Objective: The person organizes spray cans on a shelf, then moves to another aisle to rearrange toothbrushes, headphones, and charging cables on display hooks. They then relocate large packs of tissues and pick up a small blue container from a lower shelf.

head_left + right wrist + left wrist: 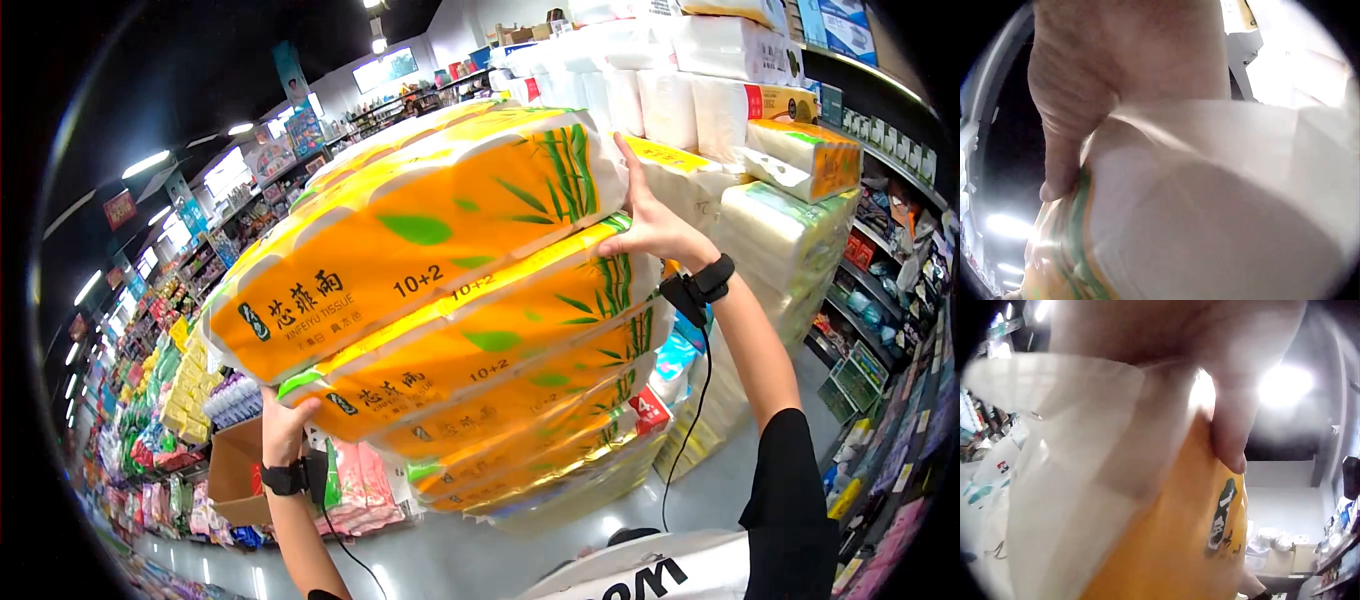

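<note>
Large orange-and-white tissue packs with green bamboo prints are stacked before me in the head view. On top lies one pack [430,245], tilted with its left end lower. Just beneath it is a second pack [450,370]. My left hand [286,428] grips the second pack's left end, its thumb on the orange front. At the right end, my right hand [662,222] holds with the thumb near the seam between the two packs and fingers up along the white end. In the left wrist view, the thumb [1232,440] presses beside the dark logo. The far fingers are hidden.
White and yellow paper packs [740,100] are piled at the back right, beside a shelf [880,150] of goods. An open cardboard box [235,470] stands at lower left near pink packs [360,485]. Cables hang from both wrist cameras.
</note>
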The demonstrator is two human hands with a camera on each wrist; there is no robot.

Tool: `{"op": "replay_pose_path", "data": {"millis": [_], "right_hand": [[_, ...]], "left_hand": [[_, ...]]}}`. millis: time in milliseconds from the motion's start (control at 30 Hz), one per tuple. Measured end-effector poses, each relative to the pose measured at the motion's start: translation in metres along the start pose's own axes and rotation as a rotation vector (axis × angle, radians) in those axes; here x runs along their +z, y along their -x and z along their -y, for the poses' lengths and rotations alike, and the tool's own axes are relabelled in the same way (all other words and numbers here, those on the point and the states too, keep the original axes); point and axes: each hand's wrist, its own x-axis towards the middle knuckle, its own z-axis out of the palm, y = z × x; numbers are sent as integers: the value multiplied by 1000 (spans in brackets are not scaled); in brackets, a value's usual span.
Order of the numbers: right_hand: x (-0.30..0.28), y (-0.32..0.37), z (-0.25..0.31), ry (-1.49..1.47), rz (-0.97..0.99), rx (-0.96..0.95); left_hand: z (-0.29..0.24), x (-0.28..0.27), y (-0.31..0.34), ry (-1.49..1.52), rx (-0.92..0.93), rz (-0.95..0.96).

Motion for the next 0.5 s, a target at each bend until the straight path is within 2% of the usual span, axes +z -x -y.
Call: {"op": "replay_pose_path", "data": {"millis": [67, 100, 167, 233, 267, 500], "right_hand": [[-1, 3, -3, -45, 21, 33], [-6, 3, -21, 146, -13, -69], [-5, 2, -16, -8, -14, -59], [2, 5, -9, -162, -24, -12], [1, 5, -6, -135, -17, -14], [5, 16, -6, -30, -249, -140]], "left_hand": [[2, 2, -1, 22, -3, -14], [1, 5, -2, 21, 24, -11], [3, 1, -4, -17, 67, 11], [9, -6, -3, -37, 71, -50], [12, -8, -4, -29, 76, -83], [6, -4, -3, -36, 81, -127]]}}
